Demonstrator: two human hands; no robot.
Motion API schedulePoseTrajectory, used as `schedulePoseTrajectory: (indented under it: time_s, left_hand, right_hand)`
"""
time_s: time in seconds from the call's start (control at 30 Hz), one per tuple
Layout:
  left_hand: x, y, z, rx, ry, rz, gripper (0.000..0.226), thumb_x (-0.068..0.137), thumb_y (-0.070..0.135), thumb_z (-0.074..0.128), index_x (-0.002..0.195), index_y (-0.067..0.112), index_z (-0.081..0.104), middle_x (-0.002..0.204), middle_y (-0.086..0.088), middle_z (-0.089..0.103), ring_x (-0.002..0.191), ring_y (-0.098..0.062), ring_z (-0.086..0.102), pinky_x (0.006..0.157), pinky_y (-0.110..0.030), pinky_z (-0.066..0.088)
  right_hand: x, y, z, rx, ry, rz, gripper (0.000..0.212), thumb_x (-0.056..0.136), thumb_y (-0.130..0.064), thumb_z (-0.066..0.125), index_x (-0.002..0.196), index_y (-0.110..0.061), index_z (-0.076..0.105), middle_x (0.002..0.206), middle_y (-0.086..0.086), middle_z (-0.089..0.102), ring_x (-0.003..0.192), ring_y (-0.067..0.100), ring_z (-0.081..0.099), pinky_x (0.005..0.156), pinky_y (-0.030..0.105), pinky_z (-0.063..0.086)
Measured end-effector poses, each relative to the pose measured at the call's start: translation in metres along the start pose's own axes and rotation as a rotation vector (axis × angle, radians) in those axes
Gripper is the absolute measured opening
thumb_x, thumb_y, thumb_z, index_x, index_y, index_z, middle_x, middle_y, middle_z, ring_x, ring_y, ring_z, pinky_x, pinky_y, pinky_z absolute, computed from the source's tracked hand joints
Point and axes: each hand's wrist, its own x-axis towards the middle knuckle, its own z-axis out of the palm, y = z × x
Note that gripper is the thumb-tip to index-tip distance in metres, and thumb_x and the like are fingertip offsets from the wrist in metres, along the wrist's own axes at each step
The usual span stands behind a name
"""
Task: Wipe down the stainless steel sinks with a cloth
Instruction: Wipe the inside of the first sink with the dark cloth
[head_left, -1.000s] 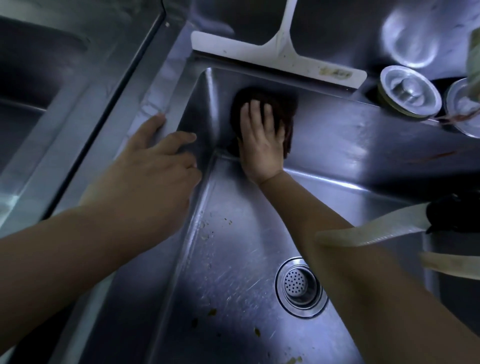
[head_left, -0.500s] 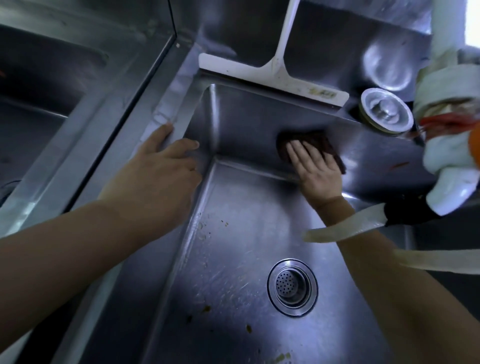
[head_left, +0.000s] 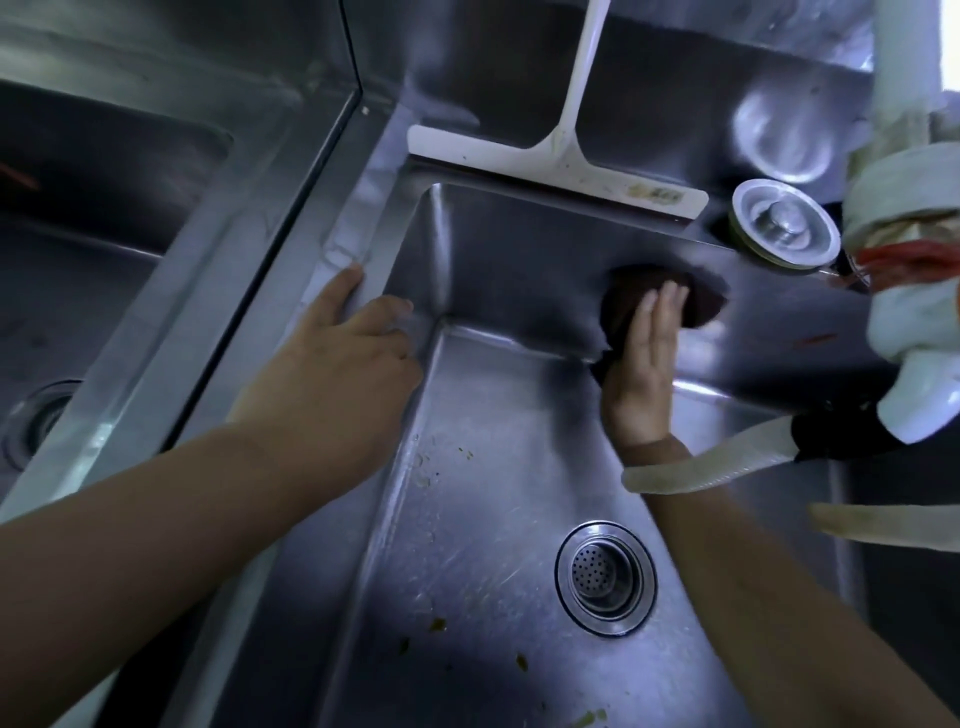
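A stainless steel sink fills the middle of the view, its floor speckled with small food scraps. A dark brown cloth lies flat against the sink's far wall. My right hand presses on it with straight fingers, palm to the wall. My left hand rests open on the sink's left rim, fingers reaching over the edge near the far left corner. A second sink lies to the left beyond a steel divider.
A round strainer drain sits in the sink floor. A white squeegee leans on the back ledge. A loose metal drain plug lies on the ledge at the right. A white wrapped tap with a pale hose hangs over my right arm.
My right hand has slid the cloth along the far wall from the left corner towards the right. My left hand has stayed on the rim.
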Motion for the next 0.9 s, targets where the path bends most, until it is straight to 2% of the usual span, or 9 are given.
schedulePoseTrajectory:
  time_s: [0.1,0.23,0.3,0.4,0.5,0.6,0.67,0.77,0.9]
  left_hand:
    - [0.001,0.0,-0.001,-0.002,-0.02,-0.011,0.011,0.068,0.017,0.067,0.077,0.016,0.073,0.083,-0.001,0.069,0.121,-0.027,0.052,0.111,-0.056,0.024]
    - [0.003,0.0,0.0,-0.006,-0.003,-0.023,0.013,0.065,0.014,0.069,0.077,0.014,0.074,0.078,-0.002,0.069,0.116,-0.028,0.054,0.111,-0.054,0.022]
    - [0.003,0.001,-0.001,-0.006,0.002,-0.024,0.013,0.066,0.015,0.068,0.077,0.013,0.073,0.078,-0.003,0.069,0.115,-0.028,0.054,0.111,-0.054,0.023]
    - [0.003,0.001,-0.002,-0.024,0.027,-0.017,0.013,0.067,0.016,0.066,0.077,0.009,0.072,0.08,-0.006,0.068,0.113,-0.03,0.056,0.11,-0.056,0.027]
    - [0.004,0.001,-0.005,-0.038,0.016,-0.013,0.012,0.066,0.017,0.066,0.074,0.01,0.071,0.079,-0.006,0.068,0.114,-0.03,0.056,0.108,-0.058,0.029]
    - [0.004,0.002,-0.005,-0.012,-0.028,-0.02,0.01,0.071,0.018,0.061,0.074,0.015,0.071,0.077,-0.002,0.067,0.118,-0.028,0.053,0.11,-0.056,0.025]
    - [0.005,0.001,-0.005,-0.007,-0.038,-0.02,0.01,0.072,0.018,0.062,0.073,0.016,0.071,0.076,0.0,0.067,0.118,-0.027,0.053,0.11,-0.056,0.024]
    - [0.005,0.0,-0.005,0.002,-0.066,-0.02,0.009,0.073,0.02,0.062,0.073,0.017,0.071,0.077,0.0,0.067,0.118,-0.026,0.051,0.111,-0.054,0.021]
    - [0.004,0.002,-0.006,0.0,-0.068,-0.027,0.008,0.075,0.018,0.063,0.069,0.017,0.068,0.075,0.0,0.066,0.117,-0.024,0.05,0.112,-0.051,0.017]
  right_hand:
    - [0.014,-0.029,0.05,0.135,0.022,0.049,0.053,0.078,0.026,0.041,0.13,0.024,0.031,0.134,0.05,0.027,0.132,0.053,0.015,0.117,0.036,0.005]
    - [0.033,-0.07,0.095,0.245,0.016,-0.124,0.053,0.084,0.014,0.032,0.136,0.008,0.024,0.137,0.042,0.034,0.132,0.042,0.017,0.111,0.048,0.015]
    - [0.036,-0.084,0.11,0.272,-0.017,-0.231,0.054,0.084,0.015,0.04,0.135,0.006,0.024,0.136,0.04,0.038,0.131,0.039,0.022,0.104,0.055,0.026]
    - [0.037,-0.092,0.129,0.28,-0.041,-0.268,0.074,0.07,0.024,0.057,0.134,0.007,0.025,0.135,0.039,0.041,0.132,0.038,0.025,0.108,0.043,0.023]
    - [0.026,-0.082,0.138,0.298,-0.095,-0.282,0.068,0.073,0.023,0.056,0.134,0.01,0.03,0.133,0.04,0.042,0.132,0.04,0.026,0.11,0.04,0.02]
    - [0.003,-0.069,0.139,0.316,-0.254,-0.237,0.055,0.079,0.023,0.056,0.131,0.016,0.04,0.136,0.038,0.04,0.132,0.045,0.035,0.111,0.042,0.023]
    - [-0.016,-0.058,0.137,0.284,-0.458,-0.162,0.061,0.08,0.019,0.056,0.137,0.012,0.035,0.145,0.031,0.032,0.135,0.044,0.032,0.114,0.042,0.02]
    - [-0.034,-0.042,0.137,0.148,-0.747,-0.108,0.077,0.083,-0.007,0.065,0.147,-0.001,0.022,0.157,0.017,0.014,0.144,0.03,0.017,0.116,0.024,0.001]
    - [-0.033,-0.04,0.126,0.054,-0.834,-0.19,0.066,0.088,-0.012,0.054,0.146,0.001,0.025,0.156,0.018,0.018,0.145,0.028,0.014,0.117,0.026,-0.003]
